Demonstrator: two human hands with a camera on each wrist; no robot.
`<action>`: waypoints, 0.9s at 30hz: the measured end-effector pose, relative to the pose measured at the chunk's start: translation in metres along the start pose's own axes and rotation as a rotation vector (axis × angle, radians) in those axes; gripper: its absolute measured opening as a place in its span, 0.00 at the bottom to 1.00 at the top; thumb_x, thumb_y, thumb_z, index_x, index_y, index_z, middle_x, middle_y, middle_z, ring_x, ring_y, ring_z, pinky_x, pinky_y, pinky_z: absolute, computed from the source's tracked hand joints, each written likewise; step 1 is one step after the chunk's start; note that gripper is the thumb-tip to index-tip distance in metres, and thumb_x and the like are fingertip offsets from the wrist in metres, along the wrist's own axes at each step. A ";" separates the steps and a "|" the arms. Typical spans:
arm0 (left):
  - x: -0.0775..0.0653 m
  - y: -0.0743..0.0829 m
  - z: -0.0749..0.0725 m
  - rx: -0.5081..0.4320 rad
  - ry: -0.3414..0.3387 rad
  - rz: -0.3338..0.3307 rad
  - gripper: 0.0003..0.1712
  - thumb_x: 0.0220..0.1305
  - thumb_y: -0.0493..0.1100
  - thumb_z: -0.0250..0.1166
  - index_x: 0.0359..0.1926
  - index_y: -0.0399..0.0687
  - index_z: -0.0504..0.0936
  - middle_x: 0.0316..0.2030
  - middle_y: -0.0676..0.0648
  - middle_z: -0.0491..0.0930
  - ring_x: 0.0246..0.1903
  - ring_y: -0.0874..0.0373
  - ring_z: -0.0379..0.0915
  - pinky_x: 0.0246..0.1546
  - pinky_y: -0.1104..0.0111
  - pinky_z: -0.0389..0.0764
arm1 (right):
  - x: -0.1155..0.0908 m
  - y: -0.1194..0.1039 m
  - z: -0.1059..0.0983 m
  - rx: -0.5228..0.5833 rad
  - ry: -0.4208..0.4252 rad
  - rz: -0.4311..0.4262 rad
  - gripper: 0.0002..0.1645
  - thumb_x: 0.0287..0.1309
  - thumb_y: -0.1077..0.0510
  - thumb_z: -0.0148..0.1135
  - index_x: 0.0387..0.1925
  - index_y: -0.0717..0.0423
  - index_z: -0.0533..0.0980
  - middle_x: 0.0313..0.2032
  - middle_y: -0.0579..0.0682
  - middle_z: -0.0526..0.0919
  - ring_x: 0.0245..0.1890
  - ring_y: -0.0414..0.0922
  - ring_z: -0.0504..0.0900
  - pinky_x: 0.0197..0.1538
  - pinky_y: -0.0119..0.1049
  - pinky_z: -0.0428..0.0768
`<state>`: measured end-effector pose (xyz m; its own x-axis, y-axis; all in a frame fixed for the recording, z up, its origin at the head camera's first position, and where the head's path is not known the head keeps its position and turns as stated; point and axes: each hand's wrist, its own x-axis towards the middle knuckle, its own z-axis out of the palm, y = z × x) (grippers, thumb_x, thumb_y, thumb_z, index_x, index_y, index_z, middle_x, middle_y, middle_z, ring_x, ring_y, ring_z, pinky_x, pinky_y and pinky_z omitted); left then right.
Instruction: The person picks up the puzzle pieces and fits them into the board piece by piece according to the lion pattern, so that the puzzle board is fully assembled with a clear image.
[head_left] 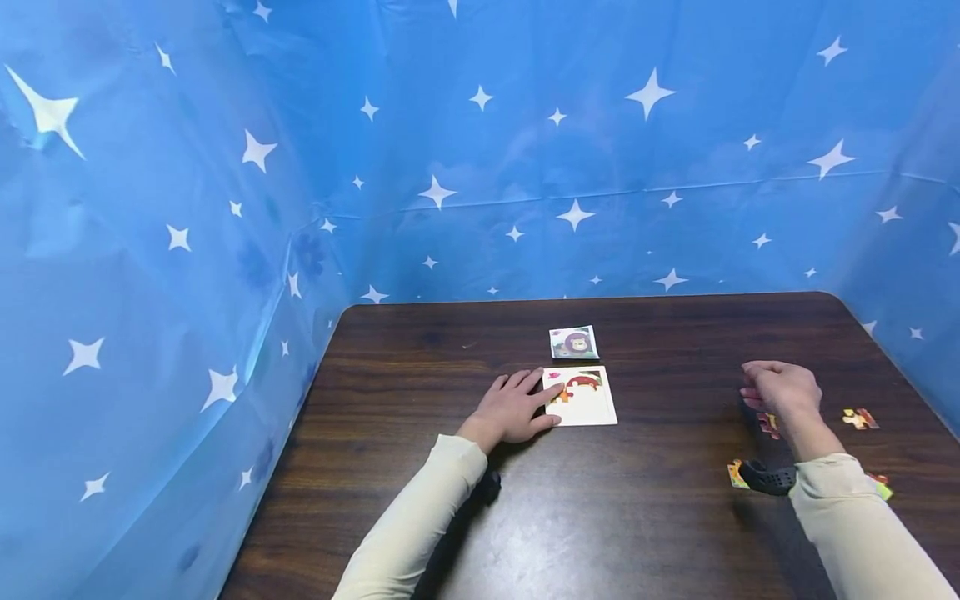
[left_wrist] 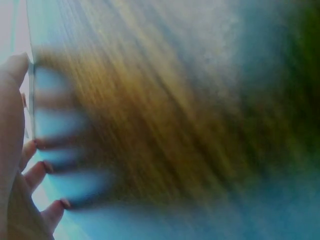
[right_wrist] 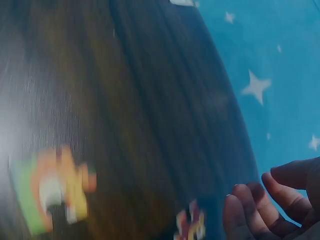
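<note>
My left hand (head_left: 512,410) lies with fingers spread. Its fingertips touch the left side of a white puzzle board (head_left: 594,411), which has a few coloured pieces fitted along its upper left and top. In the left wrist view, the fingers of the left hand (left_wrist: 37,175) reach the board's edge. Above a red-and-yellow puzzle piece (head_left: 768,425), my right hand (head_left: 783,392) hovers with fingers loosely bent. In the right wrist view nothing shows between the thumb and fingers of the right hand (right_wrist: 272,207). A green-and-orange puzzle piece (right_wrist: 37,185) lies below it.
A small lion picture card (head_left: 576,343) lies just beyond the board. More puzzle pieces lie at the right: a yellow-red piece (head_left: 859,418), an orange piece (head_left: 736,474) and a partly hidden green piece (head_left: 883,489). Blue starry cloth (head_left: 510,150) surrounds the dark wooden table (head_left: 637,517).
</note>
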<state>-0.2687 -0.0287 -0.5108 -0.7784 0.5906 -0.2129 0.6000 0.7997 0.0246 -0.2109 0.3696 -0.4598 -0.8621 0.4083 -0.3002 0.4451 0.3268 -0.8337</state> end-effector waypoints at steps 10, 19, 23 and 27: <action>-0.007 -0.002 0.000 -0.012 0.003 -0.009 0.37 0.75 0.71 0.42 0.80 0.76 0.51 0.81 0.49 0.49 0.79 0.50 0.47 0.75 0.47 0.56 | 0.003 0.042 -0.032 0.006 0.086 0.146 0.26 0.67 0.60 0.56 0.58 0.78 0.74 0.14 0.36 0.79 0.17 0.34 0.81 0.26 0.32 0.84; -0.007 0.000 0.004 -0.028 -0.007 0.007 0.37 0.75 0.71 0.42 0.80 0.75 0.50 0.81 0.48 0.49 0.79 0.49 0.47 0.75 0.47 0.56 | -0.004 0.055 -0.030 -0.239 0.124 0.202 0.25 0.65 0.52 0.62 0.30 0.75 0.82 0.06 0.41 0.77 0.12 0.38 0.80 0.47 0.46 0.79; -0.008 0.003 0.004 -0.020 -0.008 0.001 0.37 0.75 0.71 0.42 0.80 0.75 0.51 0.81 0.49 0.49 0.79 0.50 0.47 0.76 0.47 0.55 | -0.009 0.051 -0.027 -0.404 0.140 0.207 0.30 0.65 0.47 0.63 0.15 0.66 0.80 0.08 0.46 0.78 0.12 0.41 0.80 0.38 0.48 0.71; -0.007 0.008 0.003 -0.011 -0.013 0.022 0.37 0.75 0.71 0.43 0.80 0.74 0.51 0.81 0.49 0.50 0.79 0.50 0.48 0.76 0.48 0.56 | -0.016 0.052 -0.029 -0.485 0.125 0.224 0.32 0.64 0.45 0.63 0.09 0.59 0.78 0.09 0.47 0.78 0.13 0.42 0.80 0.29 0.40 0.71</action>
<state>-0.2577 -0.0270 -0.5122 -0.7624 0.6067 -0.2251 0.6149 0.7876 0.0402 -0.1673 0.4045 -0.4853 -0.7113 0.6014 -0.3638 0.7005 0.5634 -0.4380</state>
